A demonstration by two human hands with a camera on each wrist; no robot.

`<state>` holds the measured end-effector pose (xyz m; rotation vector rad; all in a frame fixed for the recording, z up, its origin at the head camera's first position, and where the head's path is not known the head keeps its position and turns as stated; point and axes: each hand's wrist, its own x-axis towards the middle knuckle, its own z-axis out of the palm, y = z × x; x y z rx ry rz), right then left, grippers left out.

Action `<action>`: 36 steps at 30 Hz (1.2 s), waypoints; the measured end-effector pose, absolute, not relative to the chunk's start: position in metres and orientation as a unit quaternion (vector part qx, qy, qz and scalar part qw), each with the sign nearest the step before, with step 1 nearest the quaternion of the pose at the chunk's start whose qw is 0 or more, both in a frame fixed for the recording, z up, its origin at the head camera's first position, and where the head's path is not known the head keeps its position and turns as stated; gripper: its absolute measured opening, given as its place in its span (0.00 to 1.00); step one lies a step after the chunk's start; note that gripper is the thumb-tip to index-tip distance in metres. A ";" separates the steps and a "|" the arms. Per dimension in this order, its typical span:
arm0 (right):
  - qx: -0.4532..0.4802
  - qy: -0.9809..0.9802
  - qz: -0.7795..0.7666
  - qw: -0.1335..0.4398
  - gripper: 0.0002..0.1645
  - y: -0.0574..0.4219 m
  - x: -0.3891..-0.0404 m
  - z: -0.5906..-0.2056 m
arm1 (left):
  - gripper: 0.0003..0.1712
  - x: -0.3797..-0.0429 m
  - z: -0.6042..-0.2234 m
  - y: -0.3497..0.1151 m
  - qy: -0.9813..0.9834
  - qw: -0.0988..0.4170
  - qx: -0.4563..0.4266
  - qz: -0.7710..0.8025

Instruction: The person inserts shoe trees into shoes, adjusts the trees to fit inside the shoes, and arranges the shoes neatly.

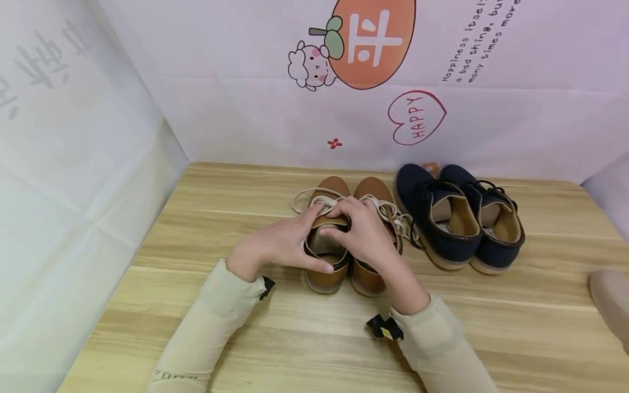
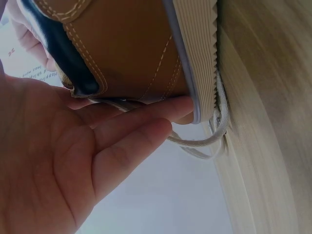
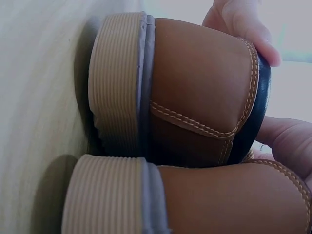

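Two brown shoes with cream laces stand side by side, toes toward the back. My left hand [image 1: 277, 243] lies along the outer side of the left brown shoe [image 1: 325, 283]. Its thumb reaches across the heel collar, and its fairly straight fingers [image 2: 146, 114] touch the shoe's side near the sole. My right hand [image 1: 366, 232] comes over the right brown shoe [image 1: 369, 188]. Its bent fingers grip the left shoe's edge near the laces [image 1: 324, 202], with the thumb at the opening. Both heels show close up in the right wrist view.
A pair of dark navy shoes, the nearer one [image 1: 432, 213] and its mate [image 1: 496, 218], stands to the right, toes toward the printed back cloth [image 1: 245, 98]. A beige object [image 1: 611, 305] lies at the right edge of the wooden table [image 1: 295, 344]. White cloth [image 1: 64, 218] hangs on the left.
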<state>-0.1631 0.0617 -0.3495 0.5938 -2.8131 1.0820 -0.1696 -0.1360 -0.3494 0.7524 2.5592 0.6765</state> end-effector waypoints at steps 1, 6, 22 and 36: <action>0.193 -0.916 0.351 0.032 0.17 0.061 -0.164 -0.349 | 0.74 -0.170 -0.349 -0.137 0.912 0.194 0.269 0.241; 0.183 -0.923 0.340 0.007 0.17 0.058 -0.167 -0.343 | 0.73 -0.170 -0.349 -0.139 0.910 0.198 0.271 0.245; 0.145 -0.944 0.296 -0.026 0.17 0.050 -0.169 -0.340 | 0.72 -0.170 -0.350 -0.136 0.909 0.199 0.272 0.247; 0.141 -0.948 0.285 -0.004 0.19 0.049 -0.168 -0.343 | 0.72 -0.170 -0.349 -0.137 0.909 0.191 0.276 0.245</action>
